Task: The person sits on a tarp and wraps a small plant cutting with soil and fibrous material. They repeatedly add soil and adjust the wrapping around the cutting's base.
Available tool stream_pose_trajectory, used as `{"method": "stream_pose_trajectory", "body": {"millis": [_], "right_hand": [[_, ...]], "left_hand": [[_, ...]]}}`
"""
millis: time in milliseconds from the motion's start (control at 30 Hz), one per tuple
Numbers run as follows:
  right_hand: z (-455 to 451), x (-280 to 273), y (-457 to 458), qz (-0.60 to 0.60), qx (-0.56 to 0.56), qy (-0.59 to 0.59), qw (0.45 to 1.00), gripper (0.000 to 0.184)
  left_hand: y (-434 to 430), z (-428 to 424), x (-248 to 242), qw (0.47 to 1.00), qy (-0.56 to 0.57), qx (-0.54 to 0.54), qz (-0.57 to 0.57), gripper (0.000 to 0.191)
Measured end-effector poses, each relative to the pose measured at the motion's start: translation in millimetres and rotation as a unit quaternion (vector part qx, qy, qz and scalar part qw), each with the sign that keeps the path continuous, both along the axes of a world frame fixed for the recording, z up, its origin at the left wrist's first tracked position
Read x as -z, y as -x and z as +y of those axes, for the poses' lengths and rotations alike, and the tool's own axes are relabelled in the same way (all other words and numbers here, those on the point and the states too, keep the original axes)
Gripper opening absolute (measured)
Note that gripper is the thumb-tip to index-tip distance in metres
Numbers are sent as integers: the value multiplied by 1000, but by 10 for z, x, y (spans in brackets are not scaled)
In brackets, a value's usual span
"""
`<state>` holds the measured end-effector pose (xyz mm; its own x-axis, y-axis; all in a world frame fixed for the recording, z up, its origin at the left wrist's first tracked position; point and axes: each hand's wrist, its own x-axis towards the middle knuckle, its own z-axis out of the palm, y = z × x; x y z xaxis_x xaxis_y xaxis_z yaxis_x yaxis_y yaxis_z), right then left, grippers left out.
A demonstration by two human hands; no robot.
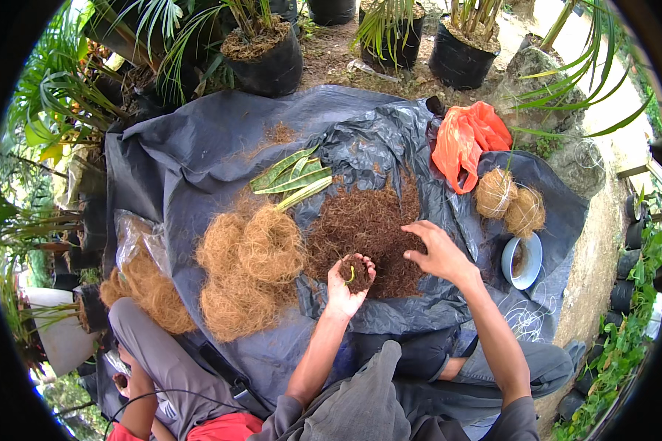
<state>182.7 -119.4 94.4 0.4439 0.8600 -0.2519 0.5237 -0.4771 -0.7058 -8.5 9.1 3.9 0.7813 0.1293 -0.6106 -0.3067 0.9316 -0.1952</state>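
Note:
My left hand cups a ball of dark brown potting fibre, palm up, with a small yellow-green plant piece showing on it. To its right, my right hand has its fingers apart and holds nothing, over the right side of a heap of dark brown fibre spread on black plastic sheeting. Nests of light coconut fibre lie left of the heap. Variegated snake plant leaves rest above them. Two string-wrapped fibre balls sit at the right.
A blue-grey bowl, loose white string and an orange plastic bag are at the right. A bag of coconut fibre lies left, beside another person's knee. Potted palms and a rock border the tarp.

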Motion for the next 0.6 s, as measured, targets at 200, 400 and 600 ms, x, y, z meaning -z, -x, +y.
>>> {"method": "stream_pose_trajectory", "body": {"millis": [200, 400, 600], "right_hand": [[113, 69, 204, -72, -43, -20, 996, 42], [210, 125, 254, -120, -94, -23, 988, 16], [346, 97, 169, -130, -135, -4, 982, 9]], "left_hand": [[10, 9, -4, 1000, -11, -2, 5, 37], [7, 14, 2, 1000, -15, -3, 13, 36], [5, -35, 28, 1000, -17, 3, 13, 36]]}}
